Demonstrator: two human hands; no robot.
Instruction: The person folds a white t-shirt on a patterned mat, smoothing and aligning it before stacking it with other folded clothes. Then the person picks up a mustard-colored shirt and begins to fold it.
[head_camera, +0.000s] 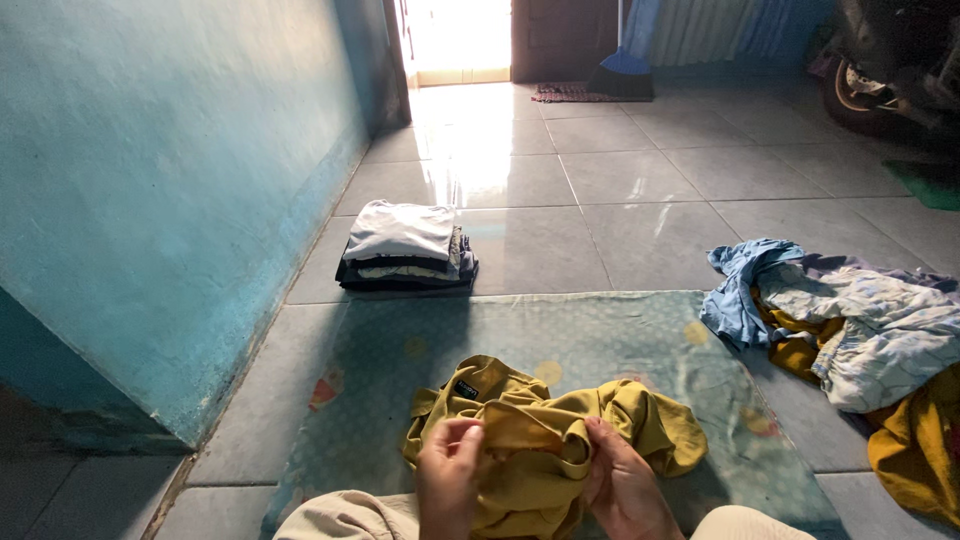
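Observation:
A crumpled mustard-yellow garment (545, 430) lies on a teal patterned mat (600, 340) right in front of me. My left hand (448, 480) pinches a fold of its fabric near the left side. My right hand (625, 485) grips the bunched cloth on the right. Both hands are close together over my lap, and my beige-clad knees show at the bottom edge.
A neat stack of folded clothes (405, 247) sits on the tiled floor by the turquoise wall (170, 180). A heap of unfolded laundry (850, 320), blue, floral and yellow, lies to the right. A motorbike wheel (870, 95) and a bright doorway (460, 40) are at the far end.

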